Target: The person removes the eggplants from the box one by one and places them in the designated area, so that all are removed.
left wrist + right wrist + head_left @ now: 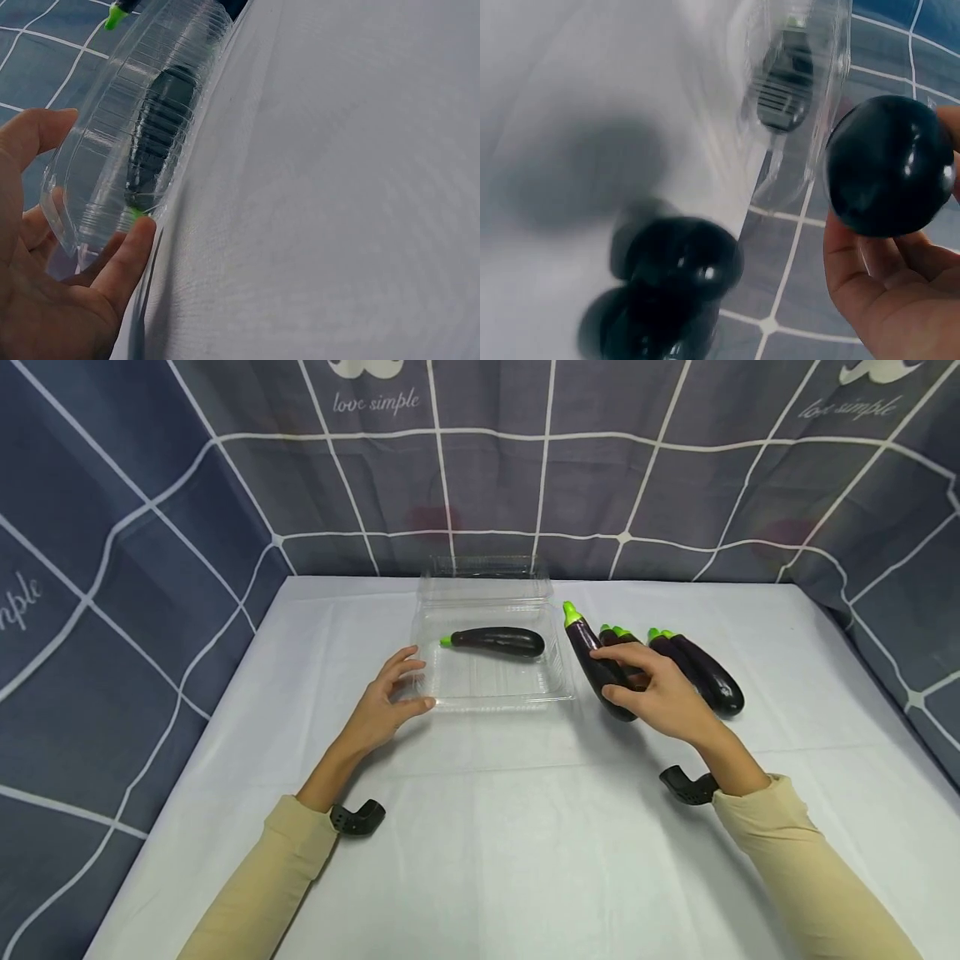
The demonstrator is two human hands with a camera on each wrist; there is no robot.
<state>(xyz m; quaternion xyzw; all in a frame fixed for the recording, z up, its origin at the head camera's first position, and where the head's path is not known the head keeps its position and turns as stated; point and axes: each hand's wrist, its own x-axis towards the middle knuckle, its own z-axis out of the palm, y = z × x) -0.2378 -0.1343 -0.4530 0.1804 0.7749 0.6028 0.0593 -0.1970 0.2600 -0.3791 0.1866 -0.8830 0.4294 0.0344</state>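
An eggplant (592, 656) with a bright green stem end is gripped between the thumb and fingers of my right hand (660, 693). Its rounded dark end (889, 165) faces the camera in the right wrist view. My left hand (386, 702) is at the near left corner of a clear plastic clamshell container (495, 689), thumb by the front edge and fingers beside the left wall. In the left wrist view the thumb (127, 262) appears to touch the plastic. A single eggplant (498, 642) lies crosswise inside the container, its green end to the left.
More eggplants (708, 677) lie to the right, partly hidden behind my right hand. The container's lid (483, 578) is folded back towards the checked cloth (495, 485) behind the table. White cloth (525, 843) covers the table.
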